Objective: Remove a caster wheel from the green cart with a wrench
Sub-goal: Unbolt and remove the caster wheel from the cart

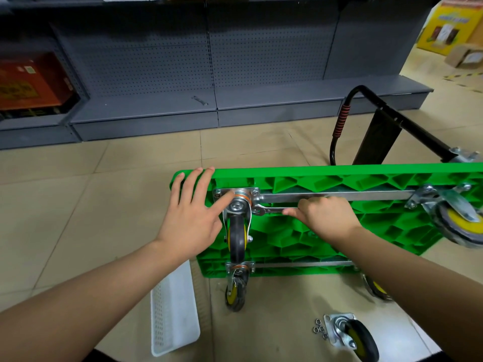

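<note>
The green cart point(339, 184) stands on its side, ribbed underside facing me. At its upper left corner a caster wheel point(237, 239) with a black tyre and yellow hub hangs from a metal mounting plate point(236, 195). My left hand point(193, 215) lies flat with straight fingers over the cart's corner, thumb touching the caster's swivel head. My right hand point(324, 215) grips the handle of a silver wrench point(271, 210), whose open jaw sits at a bolt on the right side of the plate.
A loose caster point(352, 335) and several nuts point(320, 329) lie on the tiled floor at lower right. A white plastic basket point(173, 309) lies at lower left. Grey shelving runs along the back, with another wrench point(200, 100) on it. The cart's black handle point(366, 121) sticks out behind.
</note>
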